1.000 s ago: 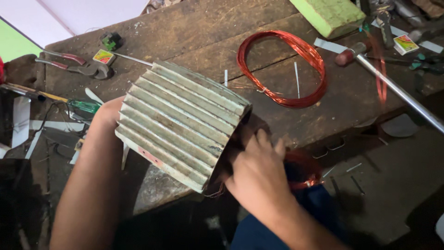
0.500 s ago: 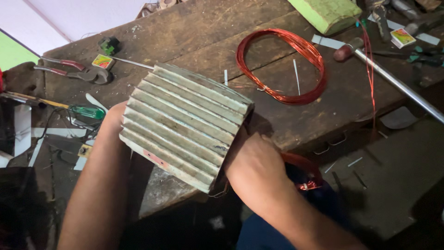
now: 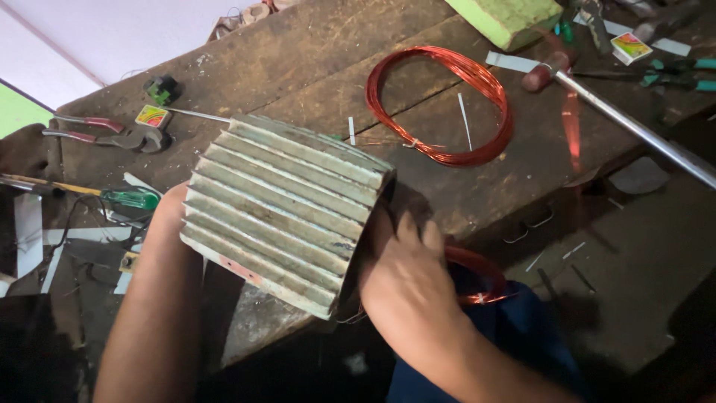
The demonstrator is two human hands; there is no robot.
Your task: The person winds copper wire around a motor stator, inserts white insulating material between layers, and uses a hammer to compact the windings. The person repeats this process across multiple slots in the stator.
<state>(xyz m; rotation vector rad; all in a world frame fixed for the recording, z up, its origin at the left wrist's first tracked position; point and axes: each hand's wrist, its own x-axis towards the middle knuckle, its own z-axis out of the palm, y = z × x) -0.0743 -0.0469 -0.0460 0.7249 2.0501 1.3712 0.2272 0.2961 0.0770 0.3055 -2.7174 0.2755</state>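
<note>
Nearest the camera, the right hand (image 3: 406,280) lies against the open right end of a ribbed metal motor housing (image 3: 287,209), fingers close together and curled onto the rim; whether the fingertips grip anything inside cannot be told. Just right of this hand, below the bench edge, a small loop of copper wire (image 3: 481,272) shows over dark blue cloth (image 3: 522,336). The left forearm (image 3: 153,313) runs up along the left side of the housing; the left hand itself is hidden behind the housing, so the state of its fingers cannot be told. The housing, pale grey-green with parallel fins, rests tilted at the near edge of a worn wooden bench (image 3: 313,67), between the two arms. Left of it, a green-handled screwdriver (image 3: 123,198) lies among white paper strips. Farther left and beyond, red-handled pliers (image 3: 104,133) sit beside a small colourful box (image 3: 153,116), with a small dark green part (image 3: 162,89) beyond them. To the right of the housing and farther off, a large coil of copper wire (image 3: 447,104) lies flat on the bench, well apart from the hands. At far right, a long metal rod (image 3: 634,127) runs diagonally, with a pale green block (image 3: 507,19) at the far edge.
</note>
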